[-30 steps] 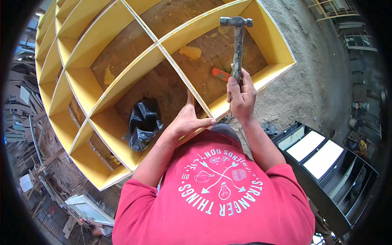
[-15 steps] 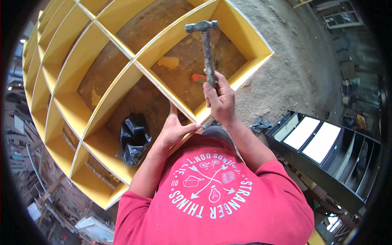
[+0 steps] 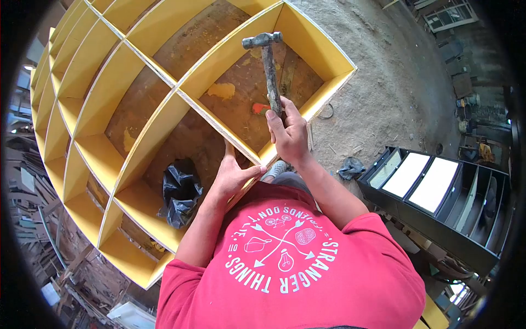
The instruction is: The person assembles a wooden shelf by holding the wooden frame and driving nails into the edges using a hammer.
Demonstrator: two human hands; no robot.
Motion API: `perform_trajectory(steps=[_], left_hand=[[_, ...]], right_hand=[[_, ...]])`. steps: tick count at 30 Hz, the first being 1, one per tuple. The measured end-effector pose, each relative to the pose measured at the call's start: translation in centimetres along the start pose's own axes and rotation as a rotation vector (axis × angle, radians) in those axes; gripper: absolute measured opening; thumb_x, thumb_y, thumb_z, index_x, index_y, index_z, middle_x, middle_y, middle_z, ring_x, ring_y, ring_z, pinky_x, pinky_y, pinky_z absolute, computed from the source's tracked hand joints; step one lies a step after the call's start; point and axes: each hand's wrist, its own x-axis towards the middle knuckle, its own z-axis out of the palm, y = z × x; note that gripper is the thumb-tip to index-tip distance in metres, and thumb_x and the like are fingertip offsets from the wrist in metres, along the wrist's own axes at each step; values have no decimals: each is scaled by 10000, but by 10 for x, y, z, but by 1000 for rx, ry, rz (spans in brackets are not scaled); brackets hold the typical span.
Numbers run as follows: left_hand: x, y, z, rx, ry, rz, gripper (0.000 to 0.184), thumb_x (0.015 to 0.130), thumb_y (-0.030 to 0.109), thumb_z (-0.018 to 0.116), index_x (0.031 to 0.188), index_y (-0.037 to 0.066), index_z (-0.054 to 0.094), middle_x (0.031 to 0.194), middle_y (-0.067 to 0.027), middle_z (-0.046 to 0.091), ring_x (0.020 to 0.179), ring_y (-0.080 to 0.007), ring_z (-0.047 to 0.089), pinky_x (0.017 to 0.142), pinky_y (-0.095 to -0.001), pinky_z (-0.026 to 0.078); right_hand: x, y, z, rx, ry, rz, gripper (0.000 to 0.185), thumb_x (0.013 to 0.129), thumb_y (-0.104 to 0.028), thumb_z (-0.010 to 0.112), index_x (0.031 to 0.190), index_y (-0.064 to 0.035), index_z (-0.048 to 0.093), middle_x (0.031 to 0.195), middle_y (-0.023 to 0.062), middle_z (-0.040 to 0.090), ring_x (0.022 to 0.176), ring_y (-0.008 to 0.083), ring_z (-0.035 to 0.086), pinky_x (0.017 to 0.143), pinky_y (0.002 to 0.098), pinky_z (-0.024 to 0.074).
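A hammer (image 3: 269, 71) stands upright in my right hand (image 3: 291, 133), its metal head at the top and my fingers wrapped round the lower handle. My left hand (image 3: 234, 174) rests on the near edge of a yellow wooden frame (image 3: 219, 127), thumb over the corner and fingers reaching inside a compartment, so it grips the panel. The frame is a curved grid of open compartments. In the compartment beside my left forearm lies a black plastic bag (image 3: 181, 192). Beyond my right hand, an orange-red object (image 3: 259, 108) lies on the brown bottom of the corner compartment.
A black shelf unit (image 3: 433, 203) with white panels stands at the right. Near it a dark crumpled bag (image 3: 351, 168) lies on the dusty ground (image 3: 383, 93). Scrap wood (image 3: 71, 285) is piled at lower left. A window-like frame (image 3: 450, 16) is at upper right.
The view has shifted, so the frame and both hands appear further left. The hammer stays raised in my right hand, and my left hand keeps its place on the frame edge.
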Motion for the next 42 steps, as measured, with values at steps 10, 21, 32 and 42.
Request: perform_trajectory(steps=[10,21,32,42], left_hand=[[5,-19,-5,150,29,75,1233,699,277,979,1660,21,250,1507,-186,550,1346,-282,575,1148,-386,467],[-68,55,-74,287,13,-130,487,901,327,859,1195,-24,693,1039,-100,751,981,-177,717,886,-321,562],[-91,-38,-151,1094,108,-452,329,898,101,588,1149,-29,756,1149,-295,742,1098,-456,717,1000,-505,556],[-71,-135,-185,1344,65,-475,608,942,192,633,1522,31,549,1557,-264,528,1419,-388,537,1204,-445,426]], right_hand=[[-2,-5,3,11,-17,-14,300,1069,-211,674,1294,-15,640,714,-50,569,603,41,517,521,258,416],[-1,-6,2,43,-82,30,398,1115,-227,611,1442,-6,560,735,-50,534,551,18,452,486,207,372],[1,-1,1,61,-80,16,397,1109,-216,617,1441,-6,560,742,-47,540,546,19,453,480,209,373],[2,-1,0,97,-95,43,390,1104,-211,625,1432,-12,556,722,-47,538,533,20,446,468,211,364]])
